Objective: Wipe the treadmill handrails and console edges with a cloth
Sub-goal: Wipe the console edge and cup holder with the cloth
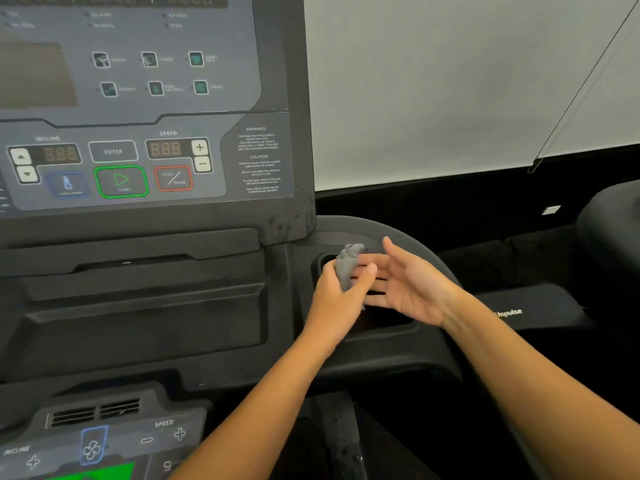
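Right now we are holding our hands together at the centre right of the frame, over the dark pocket (389,322) moulded into the treadmill's housing just right of the console (277,98). Our left hand (334,294) is gripping a small grey cloth (348,265), with fingers and thumb curling round its bunched middle and a crumpled end poking up above them. Our right hand (412,285) is lying released beside it, palm turned toward the cloth and fingers straight, their tips reaching behind the fabric; we cannot tell if they are touching it.

Filling the upper left, the console is showing a green-ringed start button (121,181) and a red-ringed stop button (173,178) side by side. A smaller control panel (104,441) is sitting at the lower left. A dark padded bar (530,306) lettered "Impulse" is running off to the right, under a pale wall (450,81) crossed by a thin cord (585,81).
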The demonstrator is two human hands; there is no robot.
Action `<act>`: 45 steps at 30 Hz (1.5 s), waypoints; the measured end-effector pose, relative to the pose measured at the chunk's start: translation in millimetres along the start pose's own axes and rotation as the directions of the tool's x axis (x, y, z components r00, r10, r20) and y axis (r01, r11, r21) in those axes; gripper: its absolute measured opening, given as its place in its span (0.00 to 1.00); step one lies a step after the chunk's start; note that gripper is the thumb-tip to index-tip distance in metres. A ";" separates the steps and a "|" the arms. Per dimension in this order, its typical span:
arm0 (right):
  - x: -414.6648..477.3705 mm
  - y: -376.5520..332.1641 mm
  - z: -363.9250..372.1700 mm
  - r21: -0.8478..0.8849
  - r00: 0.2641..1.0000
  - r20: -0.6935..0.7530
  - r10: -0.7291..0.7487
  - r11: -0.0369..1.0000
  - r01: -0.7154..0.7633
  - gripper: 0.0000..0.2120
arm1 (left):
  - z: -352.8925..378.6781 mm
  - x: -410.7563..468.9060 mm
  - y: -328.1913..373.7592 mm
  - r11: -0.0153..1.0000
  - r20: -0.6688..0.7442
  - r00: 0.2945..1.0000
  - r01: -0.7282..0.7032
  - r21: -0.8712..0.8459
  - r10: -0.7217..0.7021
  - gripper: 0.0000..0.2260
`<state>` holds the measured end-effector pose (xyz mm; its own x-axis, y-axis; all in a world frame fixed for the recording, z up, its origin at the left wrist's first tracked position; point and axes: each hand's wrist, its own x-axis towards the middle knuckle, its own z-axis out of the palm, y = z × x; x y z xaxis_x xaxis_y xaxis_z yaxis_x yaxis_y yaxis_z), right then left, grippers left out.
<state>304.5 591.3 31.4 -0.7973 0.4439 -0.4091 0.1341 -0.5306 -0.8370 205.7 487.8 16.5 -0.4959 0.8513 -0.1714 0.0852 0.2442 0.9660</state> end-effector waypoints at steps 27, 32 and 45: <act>-2.5 18.8 -56.4 -0.888 0.731 -0.276 -0.624 0.456 0.053 0.17 | 85.6 51.5 0.8 0.886 0.158 0.879 0.462 -0.042 -0.450 0.19; -0.4 24.6 -66.4 -0.890 0.747 -0.305 -0.591 0.456 -0.002 0.20 | 63.1 68.2 10.6 0.847 0.041 0.876 0.476 -0.236 -0.481 0.20; 1.6 30.9 -61.7 -0.931 0.746 -0.262 -0.612 0.364 -0.028 0.20 | 58.4 33.1 3.5 0.863 0.240 0.912 0.192 0.467 -0.333 0.10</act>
<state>343.6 620.2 -17.6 -0.5229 0.8451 0.1117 0.6189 0.4665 -0.6320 240.0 544.0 2.9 -0.2728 0.8066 -0.5243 0.3820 0.5910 0.7104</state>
